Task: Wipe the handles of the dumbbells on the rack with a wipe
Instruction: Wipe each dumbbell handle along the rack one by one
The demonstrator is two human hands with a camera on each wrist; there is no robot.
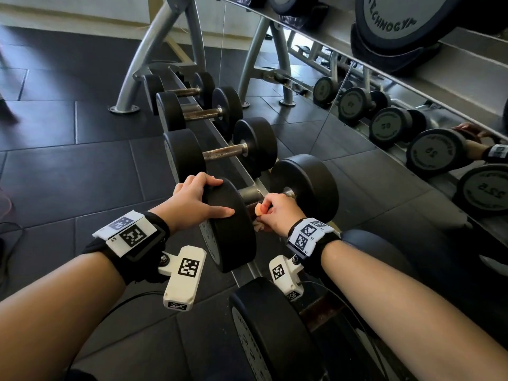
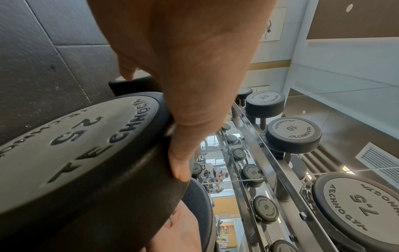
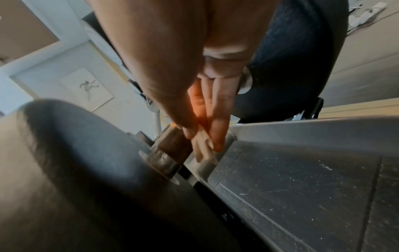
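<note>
Nearest dumbbell (image 1: 269,334) beneath right forearm (image 1: 398,298), rack rail (image 3: 302,127) under handle (image 3: 172,146)

Dumbbells (image 1: 224,154) sit in a row on the rack (image 1: 131,78), near to far; mirror (image 1: 412,111) to its right; left hand (image 1: 192,199) on one head (image 1: 228,226); right hand (image 1: 277,213) and wipe (image 1: 257,226) on that dumbbell's handle (image 1: 248,193).

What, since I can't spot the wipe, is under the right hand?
The right hand wraps the dumbbell handle, a scrap of wipe poking out beneath. The rest of the wipe is covered.
</note>
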